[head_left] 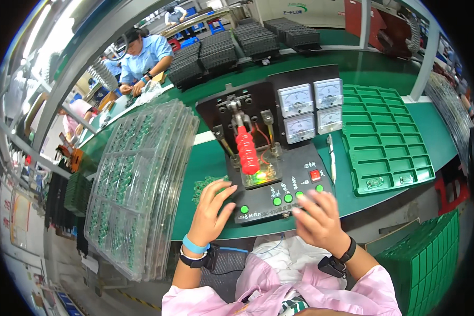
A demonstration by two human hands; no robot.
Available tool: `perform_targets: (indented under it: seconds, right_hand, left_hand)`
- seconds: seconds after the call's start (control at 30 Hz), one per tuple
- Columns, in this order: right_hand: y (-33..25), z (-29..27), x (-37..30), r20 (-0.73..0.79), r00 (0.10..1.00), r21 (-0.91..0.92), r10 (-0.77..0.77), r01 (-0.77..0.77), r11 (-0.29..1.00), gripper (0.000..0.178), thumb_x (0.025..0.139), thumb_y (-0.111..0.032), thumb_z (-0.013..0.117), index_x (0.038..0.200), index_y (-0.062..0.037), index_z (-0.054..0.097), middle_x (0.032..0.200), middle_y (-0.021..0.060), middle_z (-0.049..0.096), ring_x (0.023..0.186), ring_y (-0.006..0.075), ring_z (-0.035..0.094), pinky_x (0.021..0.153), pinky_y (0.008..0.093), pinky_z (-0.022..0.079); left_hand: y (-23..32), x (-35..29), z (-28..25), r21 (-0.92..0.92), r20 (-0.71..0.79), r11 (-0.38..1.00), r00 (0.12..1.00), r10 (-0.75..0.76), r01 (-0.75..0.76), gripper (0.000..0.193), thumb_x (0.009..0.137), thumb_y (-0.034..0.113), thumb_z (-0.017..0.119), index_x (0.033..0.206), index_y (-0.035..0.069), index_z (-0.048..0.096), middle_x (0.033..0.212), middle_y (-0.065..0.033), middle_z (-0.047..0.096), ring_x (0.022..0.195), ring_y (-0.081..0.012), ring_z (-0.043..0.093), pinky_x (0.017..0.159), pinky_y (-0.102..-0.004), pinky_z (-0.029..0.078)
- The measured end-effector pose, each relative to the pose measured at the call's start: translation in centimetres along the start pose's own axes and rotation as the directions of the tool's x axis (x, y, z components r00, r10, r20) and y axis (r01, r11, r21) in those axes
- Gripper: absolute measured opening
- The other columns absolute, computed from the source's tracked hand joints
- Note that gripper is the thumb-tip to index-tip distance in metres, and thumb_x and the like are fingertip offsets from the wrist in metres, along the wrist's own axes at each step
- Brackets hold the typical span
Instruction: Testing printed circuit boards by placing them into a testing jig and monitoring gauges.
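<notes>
A black test fixture (258,203) stands before me on the green bench, with a red-handled toggle clamp (246,150) lowered over a lit circuit board (263,173). Green buttons line its front, near a red rocker switch (314,175). Behind rises a panel of analog meters (299,100). My left hand (210,209) hovers at the fixture's left front corner, fingers apart and holding nothing, close to some small green circuit boards (203,187). Over the right-hand buttons is my right hand (321,218), fingers spread; I cannot tell whether a fingertip touches a button.
Stacked clear trays of circuit boards (137,179) stand at the left. A green compartment tray (387,139) with a few boards lies right, beside a white pen (331,158). Black racks (216,52) line the back. Green crates (421,263) sit lower right. A co-worker (145,58) works at far left.
</notes>
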State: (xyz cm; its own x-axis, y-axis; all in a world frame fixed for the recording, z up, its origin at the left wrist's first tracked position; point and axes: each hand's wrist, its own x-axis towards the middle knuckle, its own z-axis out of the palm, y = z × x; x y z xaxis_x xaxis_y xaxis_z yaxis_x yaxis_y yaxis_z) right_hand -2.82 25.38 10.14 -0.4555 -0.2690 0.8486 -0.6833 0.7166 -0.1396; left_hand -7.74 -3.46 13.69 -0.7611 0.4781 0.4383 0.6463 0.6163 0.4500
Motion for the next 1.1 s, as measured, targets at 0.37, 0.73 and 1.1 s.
perform_targets:
  seconds: [0.37, 0.73, 1.1]
  right_hand:
    - [-0.4, 0.8, -1.1, 0.312, 0.946, 0.017, 0.091, -0.102, 0.995, 0.049, 0.072, -0.011, 0.069, 0.121, -0.0112, 0.063, 0.129, 0.0037, 0.060, 0.117, 0.0234, 0.055, 0.104, 0.0453, 0.034]
    - [-0.2, 0.2, 0.7, 0.352, 0.934, 0.016, 0.067, -0.078, 0.997, 0.042, 0.075, -0.013, 0.069, 0.117, -0.0098, 0.064, 0.120, 0.0027, 0.062, 0.110, 0.0220, 0.057, 0.095, 0.0413, 0.041]
    - [3.2, 1.8, 19.9, -0.063, 0.865, 0.293, -0.497, 0.492, 0.820, 0.065, 0.066, -0.011, 0.081, 0.126, -0.0034, 0.055, 0.128, 0.0161, 0.055, 0.113, 0.0322, 0.057, 0.095, 0.0358, 0.047]
  left_hand:
    - [-0.1, 2.8, 0.5, 0.007, -0.113, 0.998, 0.992, 0.059, -0.058, 0.072, 0.067, 0.037, 0.084, 0.129, 0.010, 0.057, 0.119, -0.0137, 0.046, 0.111, -0.0351, 0.045, 0.094, -0.0477, 0.041]
    - [-0.4, 3.9, 0.1, 0.071, 0.146, 0.997, 0.989, -0.015, 0.004, 0.096, 0.057, 0.049, 0.087, 0.138, 0.017, 0.049, 0.123, -0.0135, 0.043, 0.117, -0.0364, 0.041, 0.100, -0.0480, 0.038]
    - [0.5, 1.8, 1.2, 0.186, -0.042, 0.982, 0.998, 0.051, -0.042, 0.087, 0.070, 0.040, 0.082, 0.143, 0.015, 0.043, 0.140, -0.0178, 0.038, 0.125, -0.0401, 0.038, 0.103, -0.0486, 0.036]
